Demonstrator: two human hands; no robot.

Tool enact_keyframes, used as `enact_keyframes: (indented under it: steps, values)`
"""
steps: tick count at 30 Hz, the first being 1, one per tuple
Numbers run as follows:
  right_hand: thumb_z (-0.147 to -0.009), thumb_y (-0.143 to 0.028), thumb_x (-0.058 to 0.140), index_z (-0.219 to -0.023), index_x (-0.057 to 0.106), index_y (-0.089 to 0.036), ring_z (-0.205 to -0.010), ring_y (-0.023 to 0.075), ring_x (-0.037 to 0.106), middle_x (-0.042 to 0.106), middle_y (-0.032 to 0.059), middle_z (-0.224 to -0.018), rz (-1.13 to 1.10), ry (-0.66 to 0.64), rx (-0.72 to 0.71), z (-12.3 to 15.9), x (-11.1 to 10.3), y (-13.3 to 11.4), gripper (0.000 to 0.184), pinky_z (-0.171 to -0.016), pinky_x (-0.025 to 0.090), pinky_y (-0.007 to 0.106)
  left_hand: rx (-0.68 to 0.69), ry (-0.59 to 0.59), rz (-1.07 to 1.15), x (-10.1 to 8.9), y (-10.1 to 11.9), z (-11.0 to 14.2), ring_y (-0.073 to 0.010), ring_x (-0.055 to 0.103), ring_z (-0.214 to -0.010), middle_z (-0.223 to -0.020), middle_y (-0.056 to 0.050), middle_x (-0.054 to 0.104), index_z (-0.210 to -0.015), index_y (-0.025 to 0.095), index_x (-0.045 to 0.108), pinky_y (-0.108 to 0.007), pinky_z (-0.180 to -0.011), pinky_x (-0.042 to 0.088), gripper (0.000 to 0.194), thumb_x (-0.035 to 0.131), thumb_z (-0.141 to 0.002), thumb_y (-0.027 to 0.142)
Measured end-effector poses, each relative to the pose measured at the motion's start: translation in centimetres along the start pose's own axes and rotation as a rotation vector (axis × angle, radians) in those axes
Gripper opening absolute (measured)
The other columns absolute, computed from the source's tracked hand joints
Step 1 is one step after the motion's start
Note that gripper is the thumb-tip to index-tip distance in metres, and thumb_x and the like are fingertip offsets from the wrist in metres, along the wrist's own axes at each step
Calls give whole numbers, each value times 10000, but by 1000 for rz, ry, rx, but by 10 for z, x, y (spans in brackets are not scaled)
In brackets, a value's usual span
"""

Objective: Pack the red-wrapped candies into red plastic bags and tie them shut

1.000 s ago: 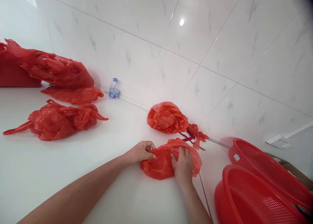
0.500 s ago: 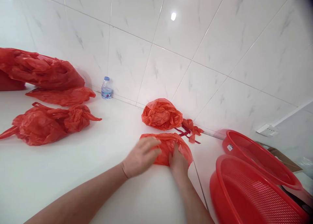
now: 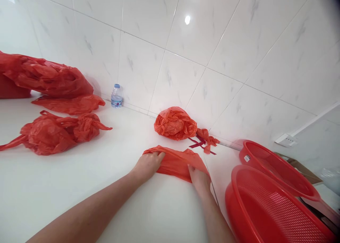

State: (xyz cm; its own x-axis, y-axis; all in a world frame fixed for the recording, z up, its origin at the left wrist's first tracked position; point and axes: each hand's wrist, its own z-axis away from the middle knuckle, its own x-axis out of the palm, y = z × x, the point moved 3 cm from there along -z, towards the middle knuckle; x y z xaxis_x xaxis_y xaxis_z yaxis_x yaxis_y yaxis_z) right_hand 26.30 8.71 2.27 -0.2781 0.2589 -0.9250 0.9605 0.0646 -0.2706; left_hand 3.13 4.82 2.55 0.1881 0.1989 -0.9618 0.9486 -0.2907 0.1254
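Note:
A red plastic bag (image 3: 176,161) lies pressed flat on the white counter (image 3: 79,186) in front of me. My left hand (image 3: 147,164) rests on its left end with the fingers curled over the edge. My right hand (image 3: 199,177) presses down on its right end, fingers closed on the plastic. Just behind it, against the tiled wall, sits a puffed-up red bag (image 3: 175,124) with a knotted tail and dark red ribbon (image 3: 199,143).
Two red perforated baskets (image 3: 268,207) stand at the right. More crumpled red bags (image 3: 58,131) and a larger red bag pile (image 3: 45,76) lie at the left. A small water bottle (image 3: 116,96) stands by the wall. A wall socket (image 3: 285,139) is at the right.
The bag under my hands went from a rounded bundle to a flattened, stretched strip. My left hand slid left to its end; my right hand moved toward me.

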Motion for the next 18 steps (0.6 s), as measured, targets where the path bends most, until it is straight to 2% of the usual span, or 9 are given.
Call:
enact_keyframes:
  steps: [2, 3, 5, 7, 9, 11, 14, 18]
  values:
    - [-880, -368, 411, -1111, 627, -160, -840, 267, 631, 680, 123, -916, 30, -8, 50, 8, 2, -6, 378, -662, 460, 340, 33, 38, -6, -1, 7, 1, -211, 624, -752, -1038, -117, 621, -1165, 176, 490, -313, -627, 483, 356, 489, -812, 133]
    - [-882, -356, 416, -1110, 628, -156, -850, 264, 631, 682, 122, -925, 32, 21, 24, 13, 2, -14, 370, -679, 464, 341, 55, 61, -10, -2, 11, 1, -222, 622, -816, -1156, -127, 577, -1239, 194, 444, -323, -661, 489, 444, 518, -803, 152]
    - [-901, -300, 395, -1148, 607, -164, -929, 237, 619, 674, 109, -1006, -3, 125, -148, 23, 4, -34, 353, -759, 463, 327, 76, 84, -13, -4, 16, 2, -240, 610, -891, -1307, -133, 481, -1321, 216, 376, -337, -694, 493, 579, 574, -778, 195]
    - [-917, -233, 360, -1193, 577, -182, -1017, 200, 588, 646, 92, -1104, -52, 212, -342, 29, 4, -53, 355, -837, 441, 293, 87, 54, 19, -6, 17, 3, -231, 613, -874, -1369, -128, 426, -1342, 235, 361, -326, -669, 494, 646, 617, -749, 236]
    - [-923, -207, 341, -1171, 589, -178, -1039, 200, 575, 636, 103, -1120, -32, 213, -383, 24, 4, -60, 352, -855, 428, 292, 115, 6, 69, -8, 14, 5, -219, 622, -838, -1412, -120, 386, -1356, 266, 351, -313, -633, 491, 708, 653, -717, 290]
    - [-921, -243, 357, -1106, 617, -148, -1015, 234, 583, 647, 135, -1073, 27, 163, -238, 11, 2, -50, 333, -843, 424, 319, 132, -24, 108, -11, 8, 6, -232, 629, -858, -1421, -111, 389, -1374, 293, 335, -319, -649, 493, 773, 679, -683, 349]
    - [-923, -371, 359, -990, 641, -118, -905, 255, 621, 678, 152, -942, 50, 49, 14, -7, -2, -20, 384, -771, 436, 327, 75, -35, 136, -12, -4, 3, -256, 630, -902, -1290, -95, 537, -1364, 284, 367, -339, -717, 491, 749, 662, -688, 417]
    - [-910, -503, 299, -959, 634, -142, -859, 241, 637, 690, 133, -916, -8, -99, 124, -13, -3, 3, 495, -701, 438, 308, 17, -23, 116, -10, -13, -2, -251, 641, -796, -1026, -87, 657, -1237, 219, 504, -339, -646, 486, 592, 581, -749, 545]
